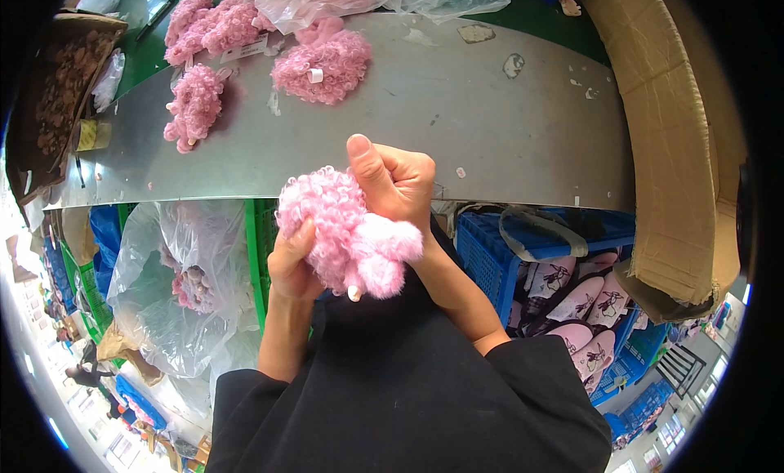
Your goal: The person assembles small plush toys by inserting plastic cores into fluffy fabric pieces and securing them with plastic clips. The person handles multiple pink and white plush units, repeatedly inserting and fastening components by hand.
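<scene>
Centrally in the frame sits a pink plush piece point(347, 240), curly and woolly on top, smoother and fluffier at its lower right lobe, with a small white tab poking out beneath. The right hand point(396, 183) closes over its upper right, thumb upright and fingers curled tight into the pile. The left hand point(292, 265) cups it from below left, thumb pressed against the curls; its other fingers are hidden behind, probably wrapped around. Similar pink curly pieces point(322, 64) lie on the grey table point(490, 122) at upper left. A blue crate point(490, 261) of pink slippers point(584, 301) sits lower right.
</scene>
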Tool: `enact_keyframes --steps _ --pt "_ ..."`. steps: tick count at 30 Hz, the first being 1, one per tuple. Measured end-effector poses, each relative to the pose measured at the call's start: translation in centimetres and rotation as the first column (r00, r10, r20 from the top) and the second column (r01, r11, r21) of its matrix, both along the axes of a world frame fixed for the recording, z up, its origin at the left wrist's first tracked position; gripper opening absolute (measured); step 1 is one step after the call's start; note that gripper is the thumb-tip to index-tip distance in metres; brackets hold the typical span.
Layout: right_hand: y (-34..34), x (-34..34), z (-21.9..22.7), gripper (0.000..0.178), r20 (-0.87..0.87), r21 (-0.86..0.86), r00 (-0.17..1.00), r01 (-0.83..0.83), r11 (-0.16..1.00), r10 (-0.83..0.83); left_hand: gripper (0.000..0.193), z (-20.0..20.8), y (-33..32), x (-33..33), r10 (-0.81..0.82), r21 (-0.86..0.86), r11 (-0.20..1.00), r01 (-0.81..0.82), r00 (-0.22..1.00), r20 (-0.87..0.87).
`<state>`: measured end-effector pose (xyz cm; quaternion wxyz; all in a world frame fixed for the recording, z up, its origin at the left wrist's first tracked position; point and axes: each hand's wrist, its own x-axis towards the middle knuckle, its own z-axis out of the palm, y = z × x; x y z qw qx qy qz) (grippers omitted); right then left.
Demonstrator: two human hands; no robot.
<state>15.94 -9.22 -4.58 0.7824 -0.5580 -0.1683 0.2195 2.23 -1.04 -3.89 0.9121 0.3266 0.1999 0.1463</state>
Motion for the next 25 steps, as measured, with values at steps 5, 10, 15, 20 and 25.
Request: enact_keyframes --steps 5,10,15,20,25 --pt "0.0 0.0 -0.3 0.052 0.038 0.017 0.999 0.006 1.000 -0.006 0.047 1.8 0.5 0.7 0.047 0.236 0.972 -0.003 0.983 -0.180" --pt "0.1 0.0 -1.0 0.051 0.202 -0.018 0.979 0.018 1.000 -0.014 0.029 3.7 0.9 1.8 -0.001 0.385 0.917 0.106 0.965 -0.262" --pt "0.2 0.1 -1.1 0.050 0.263 -0.013 0.963 0.057 0.998 -0.051 0.024 3.1 0.4 2.3 0.121 0.369 0.929 -0.036 0.970 -0.212" --pt "0.1 -0.1 -0.7 0.049 0.259 -0.008 0.966 0.001 1.000 0.001 0.031 1.7 -0.1 1.1 0.113 0.101 0.989 -0.107 0.992 -0.053" --pt "0.0 -0.1 -0.3 0.048 0.309 -0.036 0.951 0.030 0.999 -0.018 0.046 0.7 -0.4 0.2 0.145 0.043 0.989 -0.142 0.988 -0.061"
